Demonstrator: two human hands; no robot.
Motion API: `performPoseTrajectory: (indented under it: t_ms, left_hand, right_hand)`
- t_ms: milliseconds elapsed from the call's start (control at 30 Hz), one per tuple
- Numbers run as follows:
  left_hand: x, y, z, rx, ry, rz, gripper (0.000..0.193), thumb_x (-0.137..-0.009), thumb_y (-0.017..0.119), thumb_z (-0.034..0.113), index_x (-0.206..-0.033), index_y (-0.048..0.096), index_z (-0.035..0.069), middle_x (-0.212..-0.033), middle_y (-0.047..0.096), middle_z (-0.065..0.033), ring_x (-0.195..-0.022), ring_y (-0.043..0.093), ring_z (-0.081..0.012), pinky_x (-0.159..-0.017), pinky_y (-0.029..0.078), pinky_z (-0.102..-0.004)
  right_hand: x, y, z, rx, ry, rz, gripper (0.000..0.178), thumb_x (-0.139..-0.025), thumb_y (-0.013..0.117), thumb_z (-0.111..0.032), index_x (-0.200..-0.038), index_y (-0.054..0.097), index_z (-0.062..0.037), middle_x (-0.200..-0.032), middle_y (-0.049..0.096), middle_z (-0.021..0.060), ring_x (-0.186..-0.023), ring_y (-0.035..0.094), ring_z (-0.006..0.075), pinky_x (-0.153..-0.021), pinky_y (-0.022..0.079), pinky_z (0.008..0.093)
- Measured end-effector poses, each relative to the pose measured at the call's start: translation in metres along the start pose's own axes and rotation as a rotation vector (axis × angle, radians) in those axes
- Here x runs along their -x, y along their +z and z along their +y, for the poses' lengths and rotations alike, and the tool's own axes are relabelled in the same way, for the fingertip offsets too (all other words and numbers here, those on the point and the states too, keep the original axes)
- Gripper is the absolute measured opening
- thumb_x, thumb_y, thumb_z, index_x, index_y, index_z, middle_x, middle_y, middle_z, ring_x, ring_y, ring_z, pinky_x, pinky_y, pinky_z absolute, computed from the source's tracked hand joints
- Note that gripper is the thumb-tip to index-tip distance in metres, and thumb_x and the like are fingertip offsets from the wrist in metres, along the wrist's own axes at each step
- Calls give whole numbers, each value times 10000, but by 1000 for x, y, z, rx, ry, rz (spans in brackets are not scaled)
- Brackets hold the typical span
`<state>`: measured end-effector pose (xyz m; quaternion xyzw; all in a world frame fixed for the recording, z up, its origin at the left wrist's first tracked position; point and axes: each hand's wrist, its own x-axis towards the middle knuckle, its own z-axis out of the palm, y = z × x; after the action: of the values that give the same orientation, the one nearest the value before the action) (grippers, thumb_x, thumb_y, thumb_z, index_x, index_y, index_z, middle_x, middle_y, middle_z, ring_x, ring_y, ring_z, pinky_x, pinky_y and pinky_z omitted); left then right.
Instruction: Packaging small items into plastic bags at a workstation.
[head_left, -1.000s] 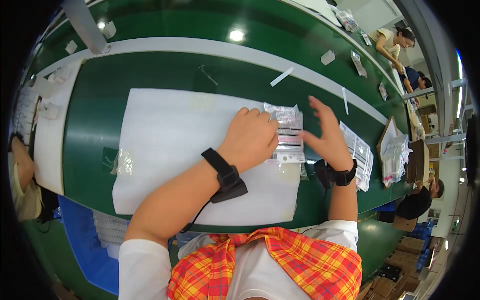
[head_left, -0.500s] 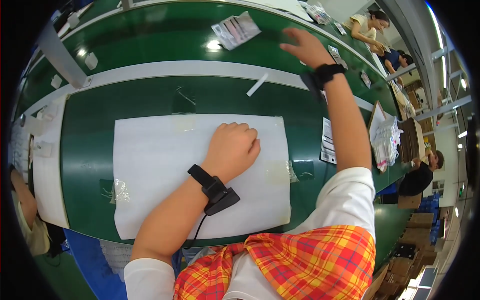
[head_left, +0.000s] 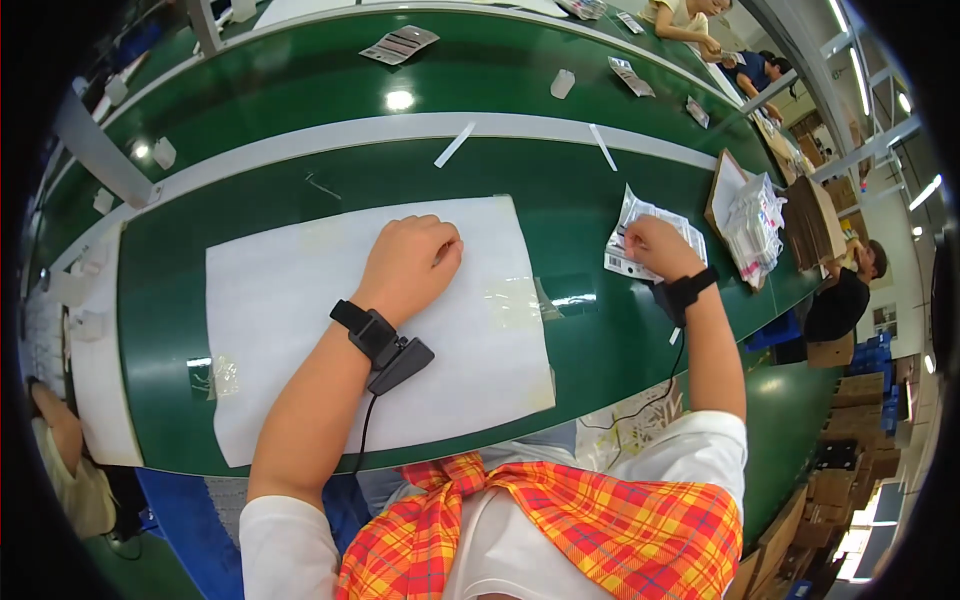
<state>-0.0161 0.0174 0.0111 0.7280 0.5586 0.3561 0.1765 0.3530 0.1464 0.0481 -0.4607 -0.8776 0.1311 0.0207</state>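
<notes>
Pinching one edge should serve best — the packets [head_left: 639,207] lie under the right hand [head_left: 655,248], bunched, its grip impossible to tell — while the left hand [head_left: 412,262] sits loosely fisted on the sheet [head_left: 275,330].

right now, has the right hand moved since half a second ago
Yes: the right hand has come back from beyond the white rail to its near side, at the packets.
</notes>
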Motion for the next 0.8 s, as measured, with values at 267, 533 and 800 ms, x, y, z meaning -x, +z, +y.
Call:
performPoseTrajectory:
  t_ms: [267, 533, 800]
  left_hand:
    - [3, -15, 13, -83, 155, 386, 168, -864, 579, 152, -936, 661, 24, -964, 621, -150, -950, 570, -333, -831, 456, -423]
    - [4, -7, -6, 383, -80, -62, 344, -981, 489, 236, -1209, 602, 5, -1234, 590, -188, -1167, 529, -350, -1015, 402, -364]
    - [5, -16, -14, 27, -31, -250, 492, -919, 580, 309, -1339, 520, 59, -1354, 530, -131, -1278, 471, -320, -1079, 343, -459]
  right_hand:
    - [-58, -10, -139, -114, -517, 83, 81, -808, 620, -88, -871, 598, -41, -806, 621, 168, -787, 593, 383, -686, 473, 439]
    - [-74, 70, -197, -202, -642, -156, 255, -750, 605, -93, -1002, 605, -58, -869, 663, 172, -837, 611, 393, -744, 487, 468]
    - [3, 50, -185, -132, -774, -316, 477, -712, 665, -165, -1177, 572, -117, -1272, 524, 108, -1157, 485, 352, -912, 413, 481]
